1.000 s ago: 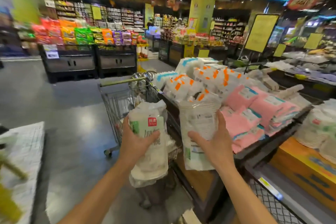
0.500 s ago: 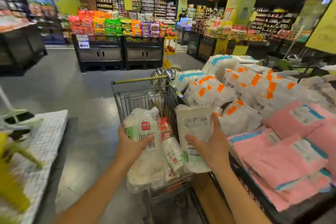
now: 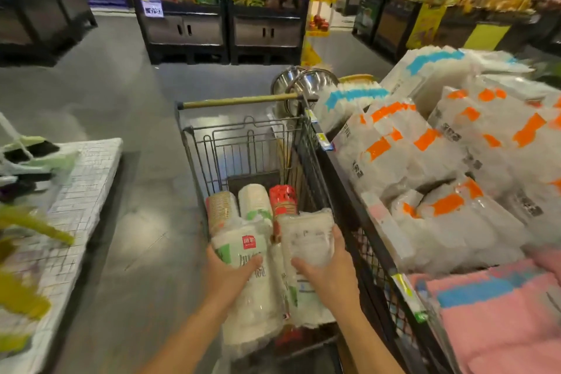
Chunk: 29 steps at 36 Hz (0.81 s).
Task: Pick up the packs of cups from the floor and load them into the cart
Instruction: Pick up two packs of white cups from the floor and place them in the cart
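In the aisle, wire cart (image 3: 252, 143): stands mid-frame, its handle bar at the end away from the camera.
Left hand (image 3: 226, 275): over the cart's near end, fingers and thumb wrapped around a white cup pack with a red label (image 3: 249, 285).
Right hand (image 3: 329, 275): beside the left, fingers clamped on a clear-wrapped white pack (image 3: 309, 240); the two packs touch.
Cart contents: a gold-rimmed cup stack (image 3: 221, 208), a white cup stack (image 3: 254, 200) and a red-topped stack (image 3: 283, 199) lie in the basket beyond the held packs.
Right of the cart: a display bin (image 3: 379, 270) pressed against its side, heaped with orange-marked bags (image 3: 425, 155) and pink packs (image 3: 501, 313).
Beyond the cart's handle: steel bowls (image 3: 306, 82).
Left of the cart: a low white platform (image 3: 76, 191) across bare floor.
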Available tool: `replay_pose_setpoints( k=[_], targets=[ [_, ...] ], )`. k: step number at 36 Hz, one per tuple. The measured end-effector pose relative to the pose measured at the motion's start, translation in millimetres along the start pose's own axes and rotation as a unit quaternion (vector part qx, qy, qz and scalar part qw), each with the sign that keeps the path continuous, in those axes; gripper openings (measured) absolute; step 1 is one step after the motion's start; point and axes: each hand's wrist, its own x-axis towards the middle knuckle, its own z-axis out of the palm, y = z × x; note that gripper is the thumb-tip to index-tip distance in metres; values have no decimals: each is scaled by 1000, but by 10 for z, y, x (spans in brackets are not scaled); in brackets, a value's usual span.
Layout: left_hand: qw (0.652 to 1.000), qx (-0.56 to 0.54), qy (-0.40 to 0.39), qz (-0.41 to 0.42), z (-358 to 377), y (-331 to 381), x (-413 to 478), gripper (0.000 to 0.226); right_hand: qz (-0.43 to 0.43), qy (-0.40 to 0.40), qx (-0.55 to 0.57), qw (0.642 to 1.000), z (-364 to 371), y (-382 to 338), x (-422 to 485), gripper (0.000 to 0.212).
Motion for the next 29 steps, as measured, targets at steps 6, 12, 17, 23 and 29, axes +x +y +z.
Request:
replay_pose_setpoints(
  k=[6,12,17,23,29],
  targets=[
    [995,64,16,-71,270,-326,649,142,72,-34,-33,996,525,143,491,131],
    [965,186,63,-175,483,-529,1008,122,85,-75,-47,992,1136,374,801,120],
    [953,226,53,-194,756,-820,1230,68,107,-122,-114,980,1450,403,955,130],
    [927,267,93,-247,908,-991,1352,58,118,-155,-224,955,1670,295,1091,120],
    [937,241,97,-233,844,-985,1353,54,122,-201,-196,952,1611,324,1219,126]
  ],
)
